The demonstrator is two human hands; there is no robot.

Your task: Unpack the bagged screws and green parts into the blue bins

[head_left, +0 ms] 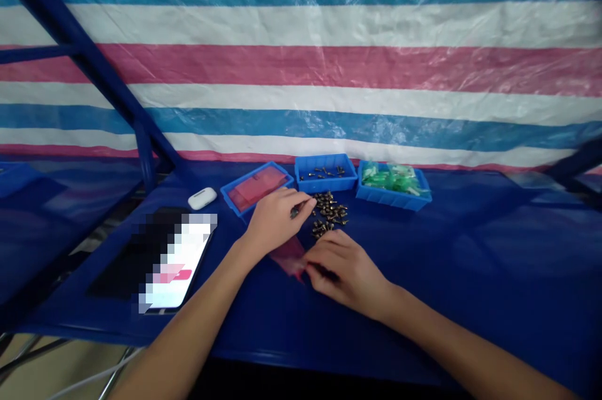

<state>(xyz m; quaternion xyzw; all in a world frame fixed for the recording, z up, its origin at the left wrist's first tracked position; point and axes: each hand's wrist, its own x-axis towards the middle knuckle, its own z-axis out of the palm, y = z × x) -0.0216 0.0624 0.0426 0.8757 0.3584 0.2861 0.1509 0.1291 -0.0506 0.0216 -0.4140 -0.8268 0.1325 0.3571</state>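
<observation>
My right hand (350, 271) pinches the lower end of a small red plastic bag (288, 254) between thumb and fingers. Just above the bag, my left hand (275, 218) is closed, its thumb and fingertips together beside a pile of small dark screws (332, 209). Something dark shows between those fingers, too small to name. Behind the pile, a blue bin (325, 184) holds a few more screws. Flat red bags (261, 187) fill the blue bin on the left, partly behind my left hand.
At the right, another blue bin (395, 199) holds green and clear plastic packets (394, 178). A white earbud case (202, 198) and a lit phone (181, 268) lie on the left of the blue table (470, 274). A striped tarp (329, 68) hangs behind, with a blue metal frame (101, 83).
</observation>
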